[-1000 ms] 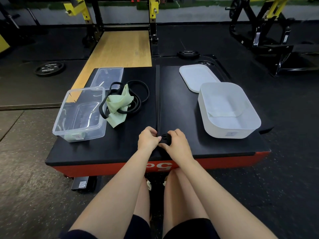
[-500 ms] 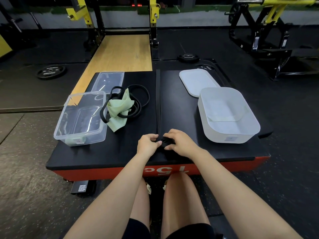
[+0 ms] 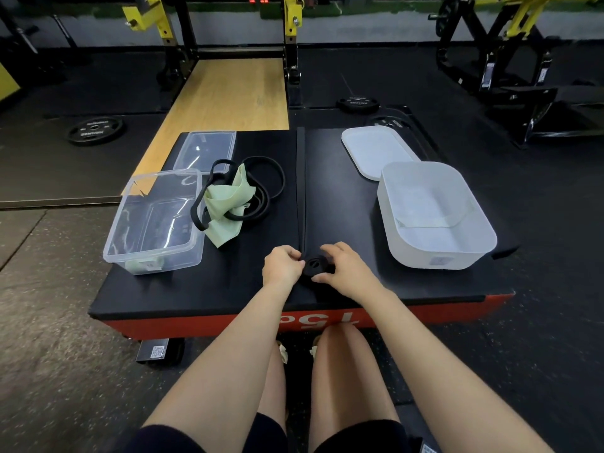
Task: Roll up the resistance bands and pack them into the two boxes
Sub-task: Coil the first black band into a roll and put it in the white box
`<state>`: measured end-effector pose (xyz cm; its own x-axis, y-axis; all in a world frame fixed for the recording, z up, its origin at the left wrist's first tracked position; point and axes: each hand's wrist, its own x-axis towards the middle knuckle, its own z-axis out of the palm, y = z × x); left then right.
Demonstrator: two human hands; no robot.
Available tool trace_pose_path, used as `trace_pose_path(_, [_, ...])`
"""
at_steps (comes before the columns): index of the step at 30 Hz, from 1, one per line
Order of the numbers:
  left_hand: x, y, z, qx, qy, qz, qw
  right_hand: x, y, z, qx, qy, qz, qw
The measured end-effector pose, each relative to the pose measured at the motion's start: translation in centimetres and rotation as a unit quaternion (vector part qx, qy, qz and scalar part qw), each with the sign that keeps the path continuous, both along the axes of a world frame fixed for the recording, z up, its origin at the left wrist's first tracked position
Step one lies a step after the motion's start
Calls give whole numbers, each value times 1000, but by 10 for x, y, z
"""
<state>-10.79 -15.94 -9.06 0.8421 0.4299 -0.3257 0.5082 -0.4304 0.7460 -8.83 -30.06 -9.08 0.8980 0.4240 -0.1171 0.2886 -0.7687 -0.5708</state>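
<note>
clear box (image 3: 153,223) holds green roll (image 3: 143,265); white box (image 3: 434,217) open.

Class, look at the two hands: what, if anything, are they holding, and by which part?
Both hands hold a rolled-up black resistance band. The left hand pinches its left edge; the right hand curls round its right side.

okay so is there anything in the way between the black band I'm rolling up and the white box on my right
Nothing visible. The rolled black rubber band, held by the left hand and right hand, sits near the front edge of the black padded platform. The stretch of platform towards the open white plastic box shows nothing on it, and the flat white lid lies behind the box.
</note>
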Motion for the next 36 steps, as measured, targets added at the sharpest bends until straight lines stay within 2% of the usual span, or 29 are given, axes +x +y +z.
trace_pose_path(4, [-1, 0, -1, 10, -3, -1, 1000, -22, 11, -11, 24, -58, -94, 994])
trace_pose_path(11, [-6, -3, -1, -20, -35, 10, 999, -30, 32, -17, 0, -113, -140, 984])
trace_pose_path(17, [-8, -2, -2, -66, -30, -6, 997, -16, 21, -13, 16, -90, -86, 992])
trace_pose_path(23, [-12, -1, -4, -48, -31, -26, 998, 1, 6, -4, 2, -45, 14, 999])
trace_pose_path(30, [-18, 3, -6, -50, -46, -5, 998, 17, 0, 18, -11, 9, 123, 992])
trace_pose_path(36, [-9, 3, -5, -26, -13, 11, 1000, 14, 1, 11, -28, 30, 101, 994])
